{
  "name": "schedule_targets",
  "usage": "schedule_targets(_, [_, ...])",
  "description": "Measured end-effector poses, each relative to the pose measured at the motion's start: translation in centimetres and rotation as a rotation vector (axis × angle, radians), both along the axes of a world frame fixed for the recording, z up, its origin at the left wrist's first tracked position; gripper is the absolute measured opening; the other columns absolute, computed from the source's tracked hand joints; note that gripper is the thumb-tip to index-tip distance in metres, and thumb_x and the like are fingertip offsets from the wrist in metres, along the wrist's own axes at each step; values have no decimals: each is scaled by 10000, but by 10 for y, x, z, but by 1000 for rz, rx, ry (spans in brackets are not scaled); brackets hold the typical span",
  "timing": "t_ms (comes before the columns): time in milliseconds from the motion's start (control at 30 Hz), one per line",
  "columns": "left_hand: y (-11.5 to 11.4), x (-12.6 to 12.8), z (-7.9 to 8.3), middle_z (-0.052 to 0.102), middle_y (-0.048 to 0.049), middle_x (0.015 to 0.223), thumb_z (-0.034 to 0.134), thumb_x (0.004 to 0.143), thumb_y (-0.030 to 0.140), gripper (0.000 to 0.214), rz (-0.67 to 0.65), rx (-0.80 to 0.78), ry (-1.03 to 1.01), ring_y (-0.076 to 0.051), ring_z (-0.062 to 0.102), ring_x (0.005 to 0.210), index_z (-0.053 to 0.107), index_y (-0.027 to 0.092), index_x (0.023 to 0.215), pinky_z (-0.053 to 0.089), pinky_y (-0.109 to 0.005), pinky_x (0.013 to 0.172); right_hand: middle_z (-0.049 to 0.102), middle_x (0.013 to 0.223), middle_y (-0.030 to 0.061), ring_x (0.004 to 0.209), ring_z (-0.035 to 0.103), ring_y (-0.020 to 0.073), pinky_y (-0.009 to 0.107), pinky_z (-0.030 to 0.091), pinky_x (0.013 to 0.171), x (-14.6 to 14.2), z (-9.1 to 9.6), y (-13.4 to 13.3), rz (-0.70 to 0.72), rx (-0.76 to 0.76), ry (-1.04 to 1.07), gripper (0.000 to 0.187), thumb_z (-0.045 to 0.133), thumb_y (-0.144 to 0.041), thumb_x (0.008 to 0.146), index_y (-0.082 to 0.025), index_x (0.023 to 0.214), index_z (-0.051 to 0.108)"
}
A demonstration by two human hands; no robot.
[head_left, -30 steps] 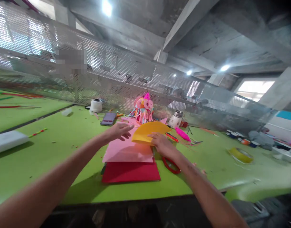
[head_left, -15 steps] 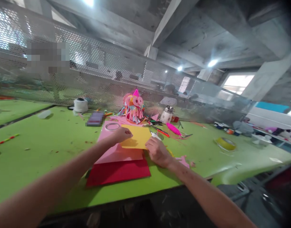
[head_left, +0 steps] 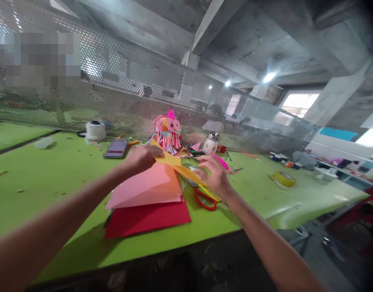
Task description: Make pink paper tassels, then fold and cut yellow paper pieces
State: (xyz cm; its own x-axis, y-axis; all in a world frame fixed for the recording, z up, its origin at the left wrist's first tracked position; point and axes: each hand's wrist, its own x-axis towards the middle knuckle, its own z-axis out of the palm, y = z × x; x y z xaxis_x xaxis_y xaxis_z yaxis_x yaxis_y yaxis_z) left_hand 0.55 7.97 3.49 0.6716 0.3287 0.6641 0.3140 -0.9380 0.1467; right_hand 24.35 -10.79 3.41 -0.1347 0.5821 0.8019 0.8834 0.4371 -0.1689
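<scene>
My left hand point(head_left: 145, 158) is closed on the left end of a yellow paper sheet point(head_left: 171, 160), which is bent and twisted in the air. At the sheet's right end is my right hand point(head_left: 216, 174), its curved fingers apart; whether a fingertip touches the paper I cannot tell. Below the yellow sheet lie pink paper point(head_left: 143, 188) and a red sheet point(head_left: 151, 219), overlapping. Red-handled scissors point(head_left: 206, 199) rest on the table under my right hand, their blades partly hidden.
A pink fringed paper craft point(head_left: 169, 129) stands behind my hands. A phone point(head_left: 116, 148) and a white spool point(head_left: 95, 130) are at the left. At the right lies a yellow tape roll point(head_left: 283, 179). A perforated metal screen point(head_left: 128, 93) borders the green table point(head_left: 61, 174).
The yellow sheet was flat between both hands and is now bent and tilted. My right hand has moved up and right with its fingers opened, and the scissors' red handle has come into view.
</scene>
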Motion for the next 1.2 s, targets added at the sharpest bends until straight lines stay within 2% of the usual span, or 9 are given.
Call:
schedule_targets(67, [8,1,12,737,-72,981,424,801,111,328,-46,98,-23,-193,656,952,722,168,924,487,-336,886,647,937,102,910,598,209,364,488,849,19,-5,-11,-168,-27,103,243,530,-348,937,-168,834,656])
schedule_targets(133, [12,0,18,733,-84,1001,420,791,85,337,-63,175,-16,-204,645,973,715,152,940,470,-345,876,648,827,90,779,601,204,362,508,771,34,-23,-25,-267,-296,57,285,531,-379,923,-159,816,678])
schedule_targets(233, [13,1,20,734,-84,990,449,786,54,314,-26,267,-17,-222,633,971,711,157,924,428,-366,847,666,1027,127,963,609,264,399,492,868,44,-59,-42,-277,-608,-96,375,675,-378,799,-152,1099,683])
schedule_targets(333, [11,14,21,733,-83,932,441,806,43,301,52,280,-87,-235,615,941,705,159,893,403,-367,798,665,1090,141,1020,602,272,379,469,905,40,-77,-39,-308,-652,-148,472,636,-214,769,-144,1236,623])
schedule_targets(533, [-3,69,19,704,-105,923,464,827,63,255,45,208,-101,-244,559,913,697,152,881,392,-371,807,711,768,51,545,591,164,245,440,519,35,-68,-14,-365,-825,-54,704,588,-109,658,-196,1354,533])
schedule_targets(733, [-15,77,-34,690,-110,975,431,822,30,301,-25,152,-6,-242,539,931,688,157,910,389,-372,800,741,896,50,684,657,172,237,473,567,68,-79,-32,-353,-795,284,561,596,-116,664,-194,1218,644])
schedule_targets(833, [-24,74,-55,687,-104,961,423,855,51,288,-119,147,84,-227,548,929,679,167,915,381,-364,801,740,804,38,627,651,159,234,483,526,92,-81,-34,-368,-840,444,487,596,-99,677,-160,1153,678])
schedule_targets(1033, [-37,78,-69,669,-80,836,440,903,96,229,-321,213,260,-204,569,822,652,179,869,406,-331,747,749,928,75,628,651,150,267,521,522,131,-67,-27,-308,-887,484,360,592,-105,722,-163,1050,731])
schedule_targets(1200, [-43,86,-70,659,-72,762,525,870,127,153,-436,246,387,-210,582,723,629,194,780,427,-339,691,700,696,28,494,524,116,230,406,439,162,-41,-37,-272,-892,383,336,635,-147,691,-169,1001,762])
